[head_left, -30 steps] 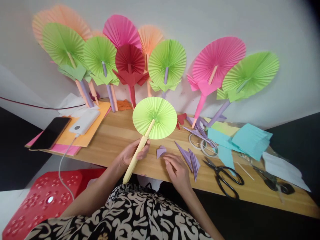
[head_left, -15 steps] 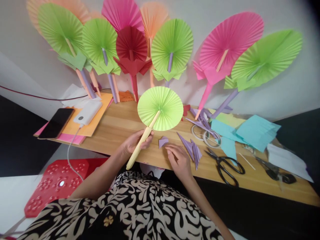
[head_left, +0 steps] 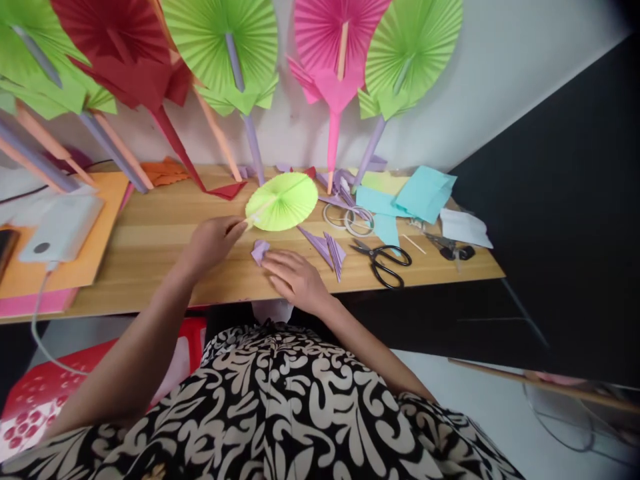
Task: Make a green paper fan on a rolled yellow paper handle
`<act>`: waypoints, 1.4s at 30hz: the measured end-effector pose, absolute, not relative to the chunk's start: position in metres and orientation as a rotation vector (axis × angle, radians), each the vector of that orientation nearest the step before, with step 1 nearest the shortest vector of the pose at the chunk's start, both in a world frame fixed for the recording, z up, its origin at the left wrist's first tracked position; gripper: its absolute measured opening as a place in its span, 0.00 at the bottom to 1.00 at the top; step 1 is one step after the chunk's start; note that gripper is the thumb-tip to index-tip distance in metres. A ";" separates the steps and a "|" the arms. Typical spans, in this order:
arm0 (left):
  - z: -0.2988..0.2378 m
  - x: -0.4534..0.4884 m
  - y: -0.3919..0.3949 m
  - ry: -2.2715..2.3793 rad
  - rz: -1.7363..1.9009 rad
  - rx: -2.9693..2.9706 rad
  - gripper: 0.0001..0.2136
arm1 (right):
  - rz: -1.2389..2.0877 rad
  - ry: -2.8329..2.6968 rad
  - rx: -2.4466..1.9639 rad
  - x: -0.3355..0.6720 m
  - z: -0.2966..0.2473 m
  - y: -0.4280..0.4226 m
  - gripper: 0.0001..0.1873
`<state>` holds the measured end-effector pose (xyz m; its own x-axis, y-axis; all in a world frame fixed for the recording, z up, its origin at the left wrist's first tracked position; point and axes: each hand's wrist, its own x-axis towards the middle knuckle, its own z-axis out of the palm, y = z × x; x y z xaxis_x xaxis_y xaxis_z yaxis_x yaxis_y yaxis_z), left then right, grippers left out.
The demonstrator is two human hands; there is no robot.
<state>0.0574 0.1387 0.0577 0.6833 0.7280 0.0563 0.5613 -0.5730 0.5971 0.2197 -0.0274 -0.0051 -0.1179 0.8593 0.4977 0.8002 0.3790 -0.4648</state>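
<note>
My left hand (head_left: 213, 243) is closed round the handle of a round pleated lime-green paper fan (head_left: 286, 200). The fan is low over the wooden table, tilted away from me, and most of its pale handle is hidden by the hand. My right hand (head_left: 296, 279) lies flat with fingers stretched out, its fingertips at a small folded purple paper piece (head_left: 259, 251). To the right of that hand are pleated purple paper pieces (head_left: 335, 255) and black-handled scissors (head_left: 384, 260).
Finished paper fans, such as a pink one (head_left: 333, 73) and a dark red one (head_left: 145, 77), lean against the wall. Tape rolls (head_left: 359, 222), turquoise paper (head_left: 425, 193) and a second pair of scissors (head_left: 453, 250) lie right. A white power bank (head_left: 63, 227) rests on orange paper at left.
The view has swung to the right. My left hand has lowered the fan from upright towards the table. My right hand has come over to the small purple piece.
</note>
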 end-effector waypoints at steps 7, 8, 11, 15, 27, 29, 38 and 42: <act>0.035 0.063 0.147 1.171 0.279 2.567 0.18 | 0.066 -1.777 -1.473 0.241 0.011 -0.084 0.16; 0.035 0.062 0.148 1.182 0.277 2.581 0.19 | 0.046 -1.755 -1.507 0.248 0.011 -0.093 0.17; 0.033 0.062 0.154 1.205 0.260 2.611 0.20 | -0.034 -1.667 -1.627 0.270 0.010 -0.115 0.18; 0.029 0.065 0.163 1.192 0.263 2.573 0.18 | -0.155 -1.518 -1.785 0.294 0.010 -0.130 0.17; 0.010 0.068 0.165 1.142 0.295 2.718 0.20 | -0.017 -1.589 -1.831 0.281 -0.009 -0.108 0.17; 0.007 0.067 0.165 1.125 0.321 2.756 0.21 | 0.031 -1.626 -1.769 0.271 -0.008 -0.103 0.17; -0.001 0.062 0.167 1.014 0.479 2.848 0.21 | -0.049 -1.648 -1.735 0.282 0.006 -0.095 0.18; -0.006 0.060 0.168 0.955 0.613 2.826 0.19 | -0.245 -1.612 -1.842 0.319 0.012 -0.093 0.17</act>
